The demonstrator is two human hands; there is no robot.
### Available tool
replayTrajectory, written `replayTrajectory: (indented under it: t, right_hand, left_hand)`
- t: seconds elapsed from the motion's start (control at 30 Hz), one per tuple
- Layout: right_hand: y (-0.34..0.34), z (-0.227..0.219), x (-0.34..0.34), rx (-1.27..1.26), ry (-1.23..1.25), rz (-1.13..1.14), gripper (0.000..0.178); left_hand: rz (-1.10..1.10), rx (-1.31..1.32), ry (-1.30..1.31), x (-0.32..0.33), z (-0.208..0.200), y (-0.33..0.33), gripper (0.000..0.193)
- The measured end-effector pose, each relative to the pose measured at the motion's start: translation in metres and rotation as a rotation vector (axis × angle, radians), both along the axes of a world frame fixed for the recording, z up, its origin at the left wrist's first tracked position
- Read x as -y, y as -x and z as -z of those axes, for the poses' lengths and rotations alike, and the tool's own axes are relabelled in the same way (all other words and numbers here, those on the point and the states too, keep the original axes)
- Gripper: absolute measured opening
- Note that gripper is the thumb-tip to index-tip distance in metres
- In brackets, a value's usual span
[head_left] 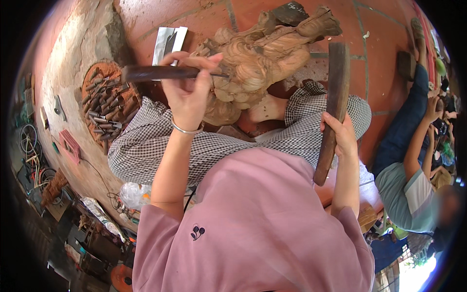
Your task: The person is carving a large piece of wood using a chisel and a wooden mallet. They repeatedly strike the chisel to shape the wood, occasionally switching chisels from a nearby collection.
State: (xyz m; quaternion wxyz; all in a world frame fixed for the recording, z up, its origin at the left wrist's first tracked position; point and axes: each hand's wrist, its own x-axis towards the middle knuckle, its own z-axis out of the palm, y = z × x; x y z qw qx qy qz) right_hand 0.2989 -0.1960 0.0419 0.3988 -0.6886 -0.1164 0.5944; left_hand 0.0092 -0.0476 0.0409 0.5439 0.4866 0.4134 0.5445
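Note:
My left hand (188,90) is closed round the dark wooden handle of a carving chisel (163,73), held nearly level. Its thin blade points right, over a carved wooden sculpture (258,63) lying on the floor in front of my crossed legs; whether the tip touches the wood I cannot tell. On the right, my right hand (339,134) grips a long, flat wooden mallet (336,92) around its lower part. The broad end is raised beside the sculpture, apart from the chisel.
A round container (114,73) of several chisels stands at my left. Beyond the sculpture's left end lies a white sheet with a dark piece (170,41). Another person (408,180) sits close on my right. A pink crate-like object (69,146) and cable lie far left.

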Motion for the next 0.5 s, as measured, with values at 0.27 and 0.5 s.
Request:
replayTrajectory:
  t: [0.27, 0.5]
  right_hand:
    - [-0.01, -0.001, 0.022, 0.444, -0.059, -0.096, 0.033]
    - [-0.003, -0.025, 0.027, 0.712, -0.304, -0.165, 0.04]
  left_hand:
    - [0.186, -0.541, -0.364, 0.004, -0.04, -0.062, 0.018]
    - [0.564, -0.624, -0.624, 0.039, -0.012, -0.136, 0.03]
